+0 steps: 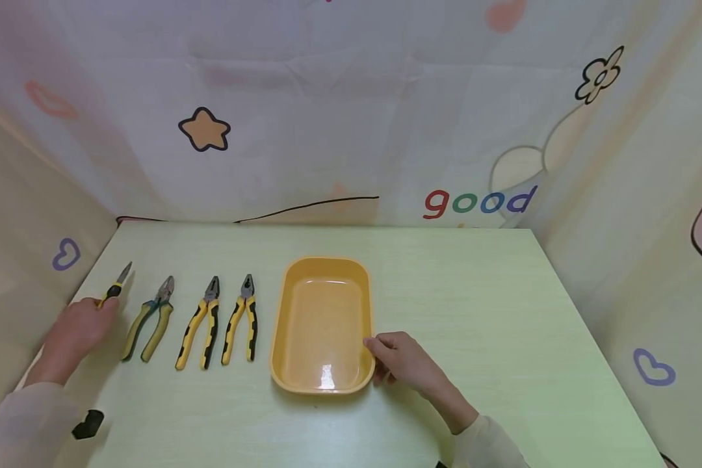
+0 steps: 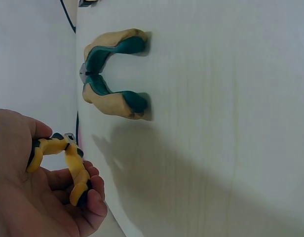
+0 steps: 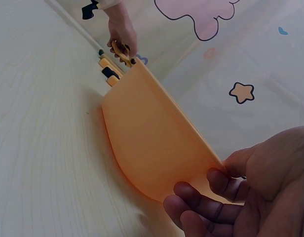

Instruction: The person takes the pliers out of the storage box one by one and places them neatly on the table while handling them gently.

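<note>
At the table's left edge my left hand (image 1: 82, 328) grips a pair of needle-nose pliers (image 1: 116, 288) by its yellow and black handles, the pointed jaws facing away from me. The left wrist view shows the handles spread apart between thumb and curled fingers. My right hand (image 1: 406, 364) pinches the right rim of a yellow-orange plastic tray (image 1: 322, 325), thumb at the rim and fingers beneath it on the outer wall. Nothing lies inside the tray. Closest to the left hand are the green-handled pliers (image 1: 164, 318), flat on the table.
Two more pairs of pliers with yellow and black handles, one (image 1: 193, 331) beside the green pair and another (image 1: 234, 325) nearer the tray, lie in a row, jaws pointing away. A printed curtain (image 1: 327, 130) encloses the pale table (image 1: 474, 292) at the back and sides.
</note>
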Available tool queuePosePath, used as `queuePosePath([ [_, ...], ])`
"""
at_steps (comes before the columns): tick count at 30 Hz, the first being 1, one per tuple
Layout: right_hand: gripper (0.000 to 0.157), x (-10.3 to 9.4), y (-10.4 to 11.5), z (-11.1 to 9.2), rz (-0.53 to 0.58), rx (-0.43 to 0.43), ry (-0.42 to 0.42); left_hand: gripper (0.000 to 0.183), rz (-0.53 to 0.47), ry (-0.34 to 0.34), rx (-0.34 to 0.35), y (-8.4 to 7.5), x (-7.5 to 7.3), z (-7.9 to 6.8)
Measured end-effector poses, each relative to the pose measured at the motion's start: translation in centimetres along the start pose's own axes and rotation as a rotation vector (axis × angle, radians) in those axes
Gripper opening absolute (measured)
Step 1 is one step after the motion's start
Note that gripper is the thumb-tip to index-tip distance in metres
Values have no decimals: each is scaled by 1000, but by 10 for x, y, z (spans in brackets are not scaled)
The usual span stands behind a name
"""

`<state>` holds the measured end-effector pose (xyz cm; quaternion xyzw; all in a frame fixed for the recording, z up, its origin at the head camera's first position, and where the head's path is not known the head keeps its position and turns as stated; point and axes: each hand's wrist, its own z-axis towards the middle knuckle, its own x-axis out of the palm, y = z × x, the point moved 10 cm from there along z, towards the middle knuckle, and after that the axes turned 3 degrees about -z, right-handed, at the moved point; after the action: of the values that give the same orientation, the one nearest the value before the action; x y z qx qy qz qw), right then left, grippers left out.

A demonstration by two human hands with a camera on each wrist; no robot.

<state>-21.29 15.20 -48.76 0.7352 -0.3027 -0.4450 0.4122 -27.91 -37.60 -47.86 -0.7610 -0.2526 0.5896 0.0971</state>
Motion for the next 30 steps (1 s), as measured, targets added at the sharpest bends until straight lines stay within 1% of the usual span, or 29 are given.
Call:
queuePosePath([
  [4, 43, 0, 1, -1, 4, -4, 0, 65, 0, 18, -27, 3, 5, 3],
  [8, 43, -1, 3, -2, 17, -16, -5, 63, 2, 12, -7, 3, 7, 5],
  [13, 43, -1, 2, -2, 19, -3, -8, 65, 22, 15, -5, 4, 10, 8],
  [18, 43, -1, 1, -2, 16, -3, -7, 66, 26, 40, -33, 7, 13, 10],
  [22, 43, -1, 2, -2, 17, -6, -11, 68, 21, 45, -52, 10, 14, 12],
  [30, 43, -2, 1, -2, 16, 0, -17, 72, 22, 76, -66, 13, 15, 17],
])
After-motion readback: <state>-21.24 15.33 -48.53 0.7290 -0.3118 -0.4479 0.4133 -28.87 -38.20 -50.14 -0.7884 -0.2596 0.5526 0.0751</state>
